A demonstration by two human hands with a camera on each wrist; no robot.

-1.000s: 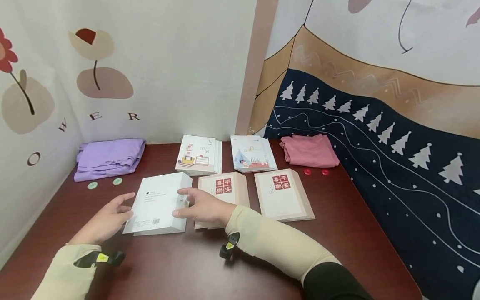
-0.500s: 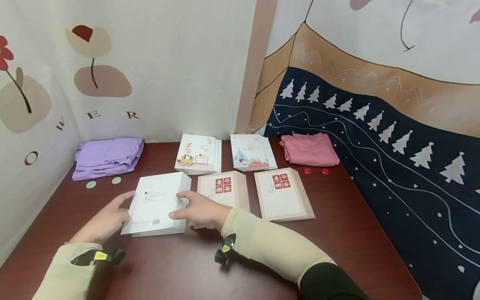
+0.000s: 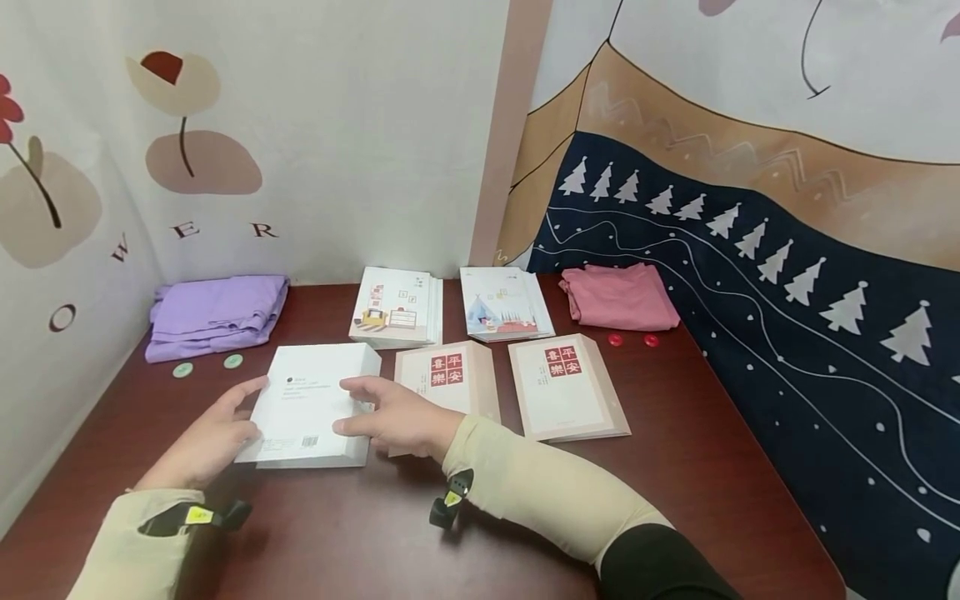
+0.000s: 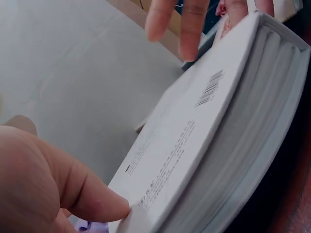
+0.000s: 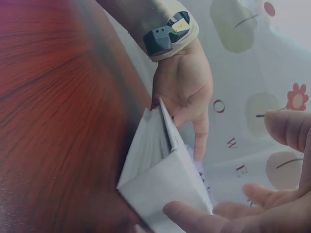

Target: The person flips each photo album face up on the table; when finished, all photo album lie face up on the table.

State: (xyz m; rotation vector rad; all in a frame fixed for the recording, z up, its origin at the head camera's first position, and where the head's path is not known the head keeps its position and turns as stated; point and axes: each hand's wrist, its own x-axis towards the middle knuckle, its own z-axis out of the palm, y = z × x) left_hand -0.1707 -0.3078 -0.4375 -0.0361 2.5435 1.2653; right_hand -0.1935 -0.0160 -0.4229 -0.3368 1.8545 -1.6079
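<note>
Books lie in rows on the dark red table (image 3: 390,533), and a white stack of them (image 3: 311,406) is held between both hands at the near left. The left hand (image 3: 206,437) is set against the stack's left edge, thumb on the top cover and fingers curled at the side; the right hand (image 3: 397,417) is pressed to its right edge, thumb at the lower corner and fingers spread over the top. In the left wrist view the thumb (image 4: 73,189) is seen pinching the cover (image 4: 184,145) near its corner. The stack appears to be tipped up slightly on the left hand's side, so the step in hand is judged to be a lift or a squaring-up of the pile. Just right of the right hand a tan book (image 3: 448,379) lies flat, with a second tan book (image 3: 566,390) beyond it. An even squeeze from both sides would be called for next, lest loose copies slide apart.
</note>
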